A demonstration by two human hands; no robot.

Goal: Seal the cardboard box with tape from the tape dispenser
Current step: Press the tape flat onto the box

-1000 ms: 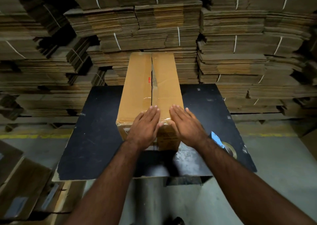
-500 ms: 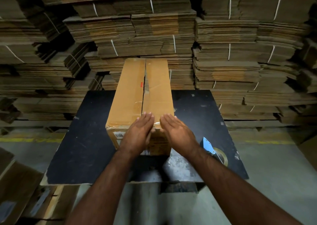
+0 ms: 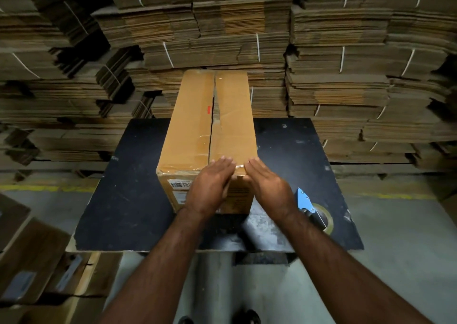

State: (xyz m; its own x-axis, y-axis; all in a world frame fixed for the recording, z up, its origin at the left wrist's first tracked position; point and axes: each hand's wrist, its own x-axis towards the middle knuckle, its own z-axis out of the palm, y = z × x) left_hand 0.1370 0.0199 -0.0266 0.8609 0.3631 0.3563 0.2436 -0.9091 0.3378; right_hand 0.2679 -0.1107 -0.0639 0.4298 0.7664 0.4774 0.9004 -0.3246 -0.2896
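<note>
A long brown cardboard box (image 3: 193,125) lies lengthwise on the black table top (image 3: 128,200), its two top flaps meeting along a centre seam with a gap. Clear tape shows across the near end of the top. My left hand (image 3: 210,187) and my right hand (image 3: 268,185) lie flat, fingers straight, over the box's near top edge, side by side. A tape dispenser (image 3: 312,208) with a blue blade guard and a brown tape roll lies on the table just right of my right wrist; neither hand touches it.
Tall strapped stacks of flattened cardboard (image 3: 222,31) stand behind and on both sides of the table. More flat boxes (image 3: 37,269) lie on the floor at lower left. A yellow floor line (image 3: 37,188) runs behind the table. My shoes show at the bottom edge.
Both hands have slid back toward me, from the box top to its near edge. The view has shifted, so the box sits farther right in the frame.
</note>
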